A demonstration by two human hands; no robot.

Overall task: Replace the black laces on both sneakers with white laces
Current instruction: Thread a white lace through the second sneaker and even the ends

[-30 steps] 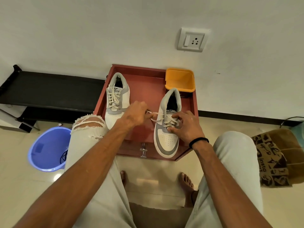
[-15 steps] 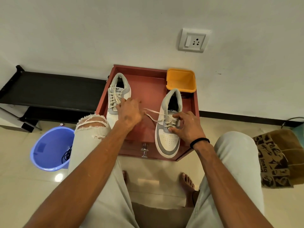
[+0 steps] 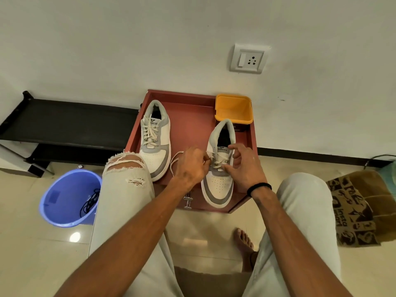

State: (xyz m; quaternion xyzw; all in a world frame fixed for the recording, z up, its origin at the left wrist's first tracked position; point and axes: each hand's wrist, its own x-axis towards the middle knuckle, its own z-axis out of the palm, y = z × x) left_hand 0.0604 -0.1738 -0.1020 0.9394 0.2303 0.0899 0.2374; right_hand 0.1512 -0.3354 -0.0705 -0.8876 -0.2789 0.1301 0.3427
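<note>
Two white-and-grey sneakers stand on a red-brown cabinet top [image 3: 190, 116]. The left sneaker [image 3: 155, 138] is fully laced in white. The right sneaker [image 3: 218, 185] carries a white lace [image 3: 174, 161] part-way up, with a slack loop lying to its left. My left hand [image 3: 190, 168] pinches that lace beside the sneaker's left eyelets. My right hand [image 3: 244, 166] hovers over the sneaker's right side, thumb and fingers curled at the tongue and lace crossings; its grip is unclear. A black lace [image 3: 89, 203] lies in a blue bucket [image 3: 64, 202].
An orange plastic box [image 3: 233, 108] sits at the cabinet's back right corner. A black low bench [image 3: 64, 123] runs along the wall to the left. A patterned bag [image 3: 360, 209] lies on the floor at right. My knees flank the cabinet's front.
My left hand came back right from its pull toward the left sneaker, and the taut lace now lies slack in a loop. My right hand lifted its fingers up to the tongue.
</note>
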